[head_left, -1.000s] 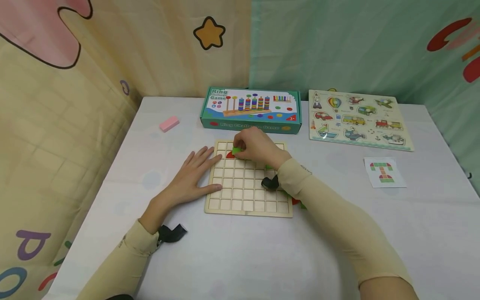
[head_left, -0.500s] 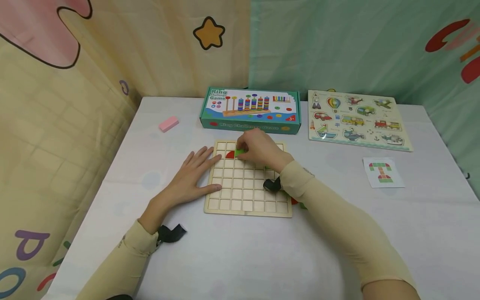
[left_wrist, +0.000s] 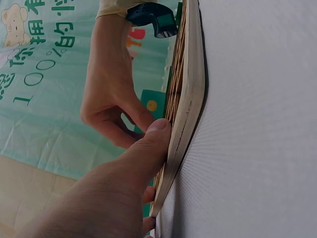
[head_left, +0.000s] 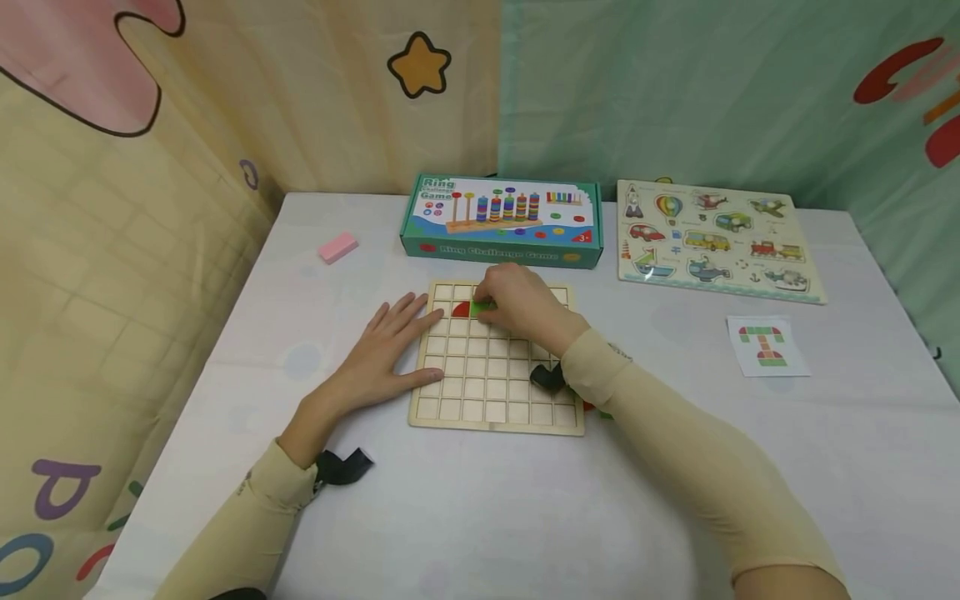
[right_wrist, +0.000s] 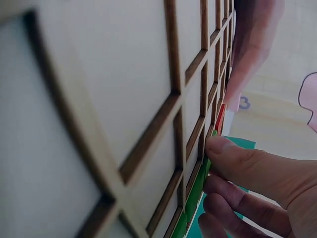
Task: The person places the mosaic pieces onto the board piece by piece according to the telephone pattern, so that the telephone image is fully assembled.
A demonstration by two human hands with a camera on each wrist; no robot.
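Seemingly early on: red tile (head_left: 461,310) seated in the board (head_left: 476,367), right hand (head_left: 525,304) apparently pinching the green tile (head_left: 478,309) beside it, left hand (head_left: 382,354) spread at the edge; the card's (head_left: 768,346) stem and base look unlaid

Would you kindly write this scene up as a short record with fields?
Left hand: on the left edge of the grid board
Right hand: fingertips on a green piece
Red piece: in a cell, left of the green piece
Card: right of the grid board, red, green and orange pattern
Behind grid board: green game box
Right of game box: picture puzzle
Left of game box: pink block
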